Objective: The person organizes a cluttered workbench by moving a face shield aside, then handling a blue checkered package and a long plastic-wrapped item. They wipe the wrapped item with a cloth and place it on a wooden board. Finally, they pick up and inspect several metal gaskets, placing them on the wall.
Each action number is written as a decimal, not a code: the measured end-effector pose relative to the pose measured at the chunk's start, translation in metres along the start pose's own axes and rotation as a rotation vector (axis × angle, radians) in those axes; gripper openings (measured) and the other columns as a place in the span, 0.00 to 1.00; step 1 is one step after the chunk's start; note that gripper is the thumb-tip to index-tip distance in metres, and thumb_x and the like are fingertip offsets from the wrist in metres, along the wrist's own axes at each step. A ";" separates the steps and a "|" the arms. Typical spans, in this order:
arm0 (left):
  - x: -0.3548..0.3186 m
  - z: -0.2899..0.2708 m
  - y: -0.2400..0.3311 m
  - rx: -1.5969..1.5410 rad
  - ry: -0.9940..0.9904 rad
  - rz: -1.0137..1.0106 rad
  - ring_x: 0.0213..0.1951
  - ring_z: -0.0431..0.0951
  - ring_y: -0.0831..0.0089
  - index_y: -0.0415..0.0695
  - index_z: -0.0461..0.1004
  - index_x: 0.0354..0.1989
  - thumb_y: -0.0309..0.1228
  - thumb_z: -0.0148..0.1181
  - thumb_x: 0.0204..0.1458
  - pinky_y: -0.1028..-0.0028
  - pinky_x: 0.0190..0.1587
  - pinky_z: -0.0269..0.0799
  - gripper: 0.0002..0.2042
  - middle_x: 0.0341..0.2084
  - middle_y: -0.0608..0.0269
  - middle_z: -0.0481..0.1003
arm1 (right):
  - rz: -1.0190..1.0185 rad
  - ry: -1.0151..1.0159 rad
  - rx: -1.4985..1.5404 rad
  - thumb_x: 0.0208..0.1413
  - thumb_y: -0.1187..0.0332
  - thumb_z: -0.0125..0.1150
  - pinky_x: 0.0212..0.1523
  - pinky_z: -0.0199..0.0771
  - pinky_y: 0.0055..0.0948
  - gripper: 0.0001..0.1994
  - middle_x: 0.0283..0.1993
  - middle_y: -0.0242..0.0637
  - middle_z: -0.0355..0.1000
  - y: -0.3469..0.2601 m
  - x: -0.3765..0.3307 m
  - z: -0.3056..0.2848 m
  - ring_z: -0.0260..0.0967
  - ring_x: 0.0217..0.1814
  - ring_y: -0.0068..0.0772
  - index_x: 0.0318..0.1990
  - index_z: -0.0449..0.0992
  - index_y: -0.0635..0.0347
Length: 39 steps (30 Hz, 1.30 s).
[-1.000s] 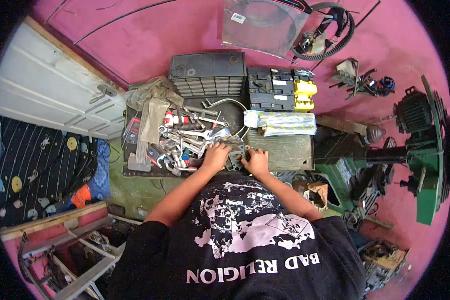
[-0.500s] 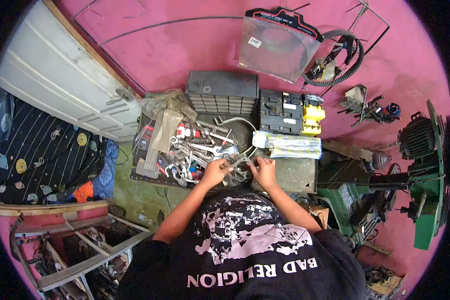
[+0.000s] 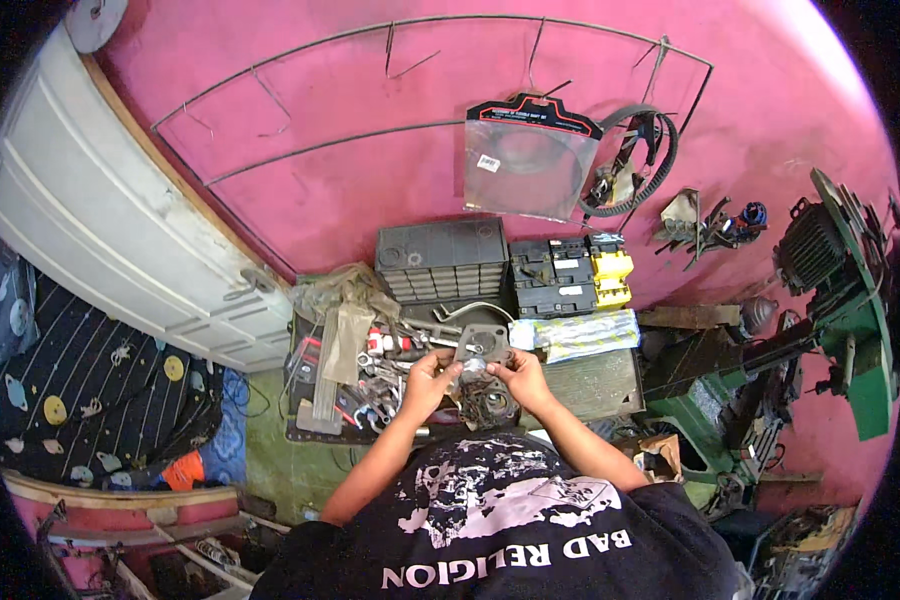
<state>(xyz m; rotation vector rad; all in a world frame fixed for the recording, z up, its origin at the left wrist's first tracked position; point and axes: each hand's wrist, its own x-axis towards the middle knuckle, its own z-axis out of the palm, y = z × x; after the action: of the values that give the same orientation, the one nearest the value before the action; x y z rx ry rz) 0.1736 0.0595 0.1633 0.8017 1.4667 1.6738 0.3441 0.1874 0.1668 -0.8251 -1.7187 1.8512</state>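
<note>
1. Held item: a flat, dark grey-brown gasket plate (image 3: 483, 347), roughly square with a round hole near its middle. It sits tilted, raised above the tool tray (image 3: 305, 425) and the dark pile of rings (image 3: 488, 402) directly below it.
2. Location: centre of view, in front of the person's chest, between both hands, just short of the grey drawer cabinet (image 3: 442, 258) against the pink wall (image 3: 300, 95).
3. Left hand (image 3: 432, 376): fingers curled, pinching the plate's left edge; thumb toward the plate's face. Forearm rises from the lower edge, bent inward at the elbow.
4. Right hand (image 3: 519, 375): fingers closed on the plate's right lower edge, palm turned inward. Forearm comes up from lower right, mirroring the left. Exact finger placement too small to resolve.
5. Left of the hands: loose wrenches (image 3: 375, 372) and red-handled tools heaped in the tray; a folded khaki cloth (image 3: 335, 295) at its far end.
6. Right of the hands: a striped rolled bundle (image 3: 575, 335) lying across a flat grey panel (image 3: 595, 385); black-and-yellow cases (image 3: 570, 275) beyond; green machine (image 3: 830, 320) at far right.
</note>
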 end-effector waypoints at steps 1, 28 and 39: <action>0.008 -0.003 0.010 -0.011 -0.004 0.013 0.33 0.75 0.83 0.39 0.78 0.42 0.28 0.66 0.59 0.77 0.36 0.71 0.07 0.32 0.68 0.79 | -0.009 0.018 -0.025 0.57 0.72 0.68 0.41 0.73 0.25 0.12 0.39 0.32 0.81 -0.014 0.005 0.002 0.73 0.39 0.18 0.48 0.79 0.65; 0.271 -0.058 0.283 0.178 0.169 0.485 0.37 0.77 0.79 0.37 0.80 0.41 0.27 0.65 0.58 0.77 0.44 0.70 0.07 0.33 0.65 0.80 | -0.142 0.059 0.071 0.62 0.65 0.61 0.22 0.51 0.21 0.08 0.27 0.19 0.69 -0.311 0.259 0.051 0.55 0.22 0.14 0.47 0.78 0.50; 0.217 -0.080 0.183 0.293 0.271 0.435 0.38 0.76 0.77 0.38 0.79 0.41 0.34 0.61 0.62 0.75 0.46 0.70 0.10 0.33 0.63 0.81 | -0.364 0.016 -0.029 0.63 0.68 0.61 0.41 0.74 0.26 0.15 0.41 0.39 0.81 -0.201 0.199 0.034 0.76 0.40 0.23 0.53 0.77 0.66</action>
<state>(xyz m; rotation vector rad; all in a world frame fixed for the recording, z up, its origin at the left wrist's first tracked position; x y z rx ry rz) -0.0309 0.1946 0.3282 1.1539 1.8534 1.9710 0.1686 0.3227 0.3463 -0.4940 -1.7530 1.5739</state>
